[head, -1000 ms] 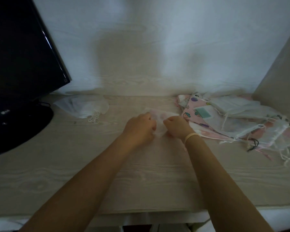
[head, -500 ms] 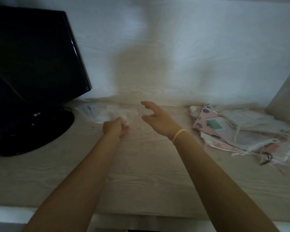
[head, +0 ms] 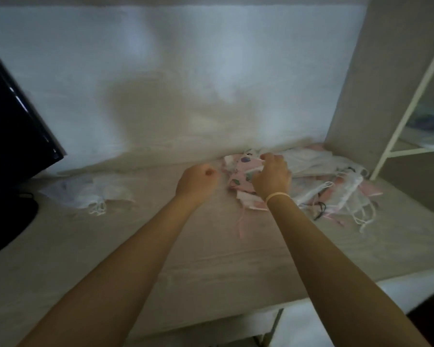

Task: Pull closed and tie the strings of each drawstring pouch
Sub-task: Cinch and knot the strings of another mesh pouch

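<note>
A black flat-screen monitor (head: 15,136) on its round black stand stood at the far left of the pale wood-grain desk (head: 211,259). To the right of the monitor, a small heap of sheer white drawstring pouches (head: 90,194) lay on the desk with looped white strings trailing toward the front edge. Further right of the monitor, past mid-desk, the left hand (head: 198,182) hovered over the desk with its fingers curled into a loose fist, holding nothing. Just right of it, the right hand (head: 272,177), with a pale band at the wrist, reached into the near edge of a jumbled pile of pink printed and white drawstring pouches (head: 323,186), its fingers curled round the top of a pink pouch with small coloured prints (head: 241,171). Loose pink and white strings spilled from that pile. Farthest from the monitor, a white metal shelf frame (head: 411,101) stood beyond the desk's right end.
</note>
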Demonstrator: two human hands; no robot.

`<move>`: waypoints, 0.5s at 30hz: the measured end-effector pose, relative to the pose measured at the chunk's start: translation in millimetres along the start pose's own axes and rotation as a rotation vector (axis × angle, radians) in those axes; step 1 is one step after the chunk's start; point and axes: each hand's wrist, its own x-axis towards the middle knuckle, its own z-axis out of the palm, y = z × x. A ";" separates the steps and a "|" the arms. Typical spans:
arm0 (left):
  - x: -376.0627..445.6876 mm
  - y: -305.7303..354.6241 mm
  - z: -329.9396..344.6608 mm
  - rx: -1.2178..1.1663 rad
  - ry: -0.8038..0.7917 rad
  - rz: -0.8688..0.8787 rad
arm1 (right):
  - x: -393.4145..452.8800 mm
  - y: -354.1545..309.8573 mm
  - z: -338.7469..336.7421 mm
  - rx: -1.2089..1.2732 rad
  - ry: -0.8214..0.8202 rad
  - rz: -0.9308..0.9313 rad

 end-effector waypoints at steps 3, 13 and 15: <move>-4.6 40.8 30.1 0.075 -0.225 0.181 | 16.3 48.7 -10.6 -0.108 -0.081 0.112; 8.2 77.9 115.0 0.451 -0.522 0.344 | 53.6 120.4 -36.7 -0.270 -0.418 0.269; 4.9 79.9 123.2 0.500 -0.506 0.390 | 58.7 133.0 -40.9 -0.219 -0.413 0.292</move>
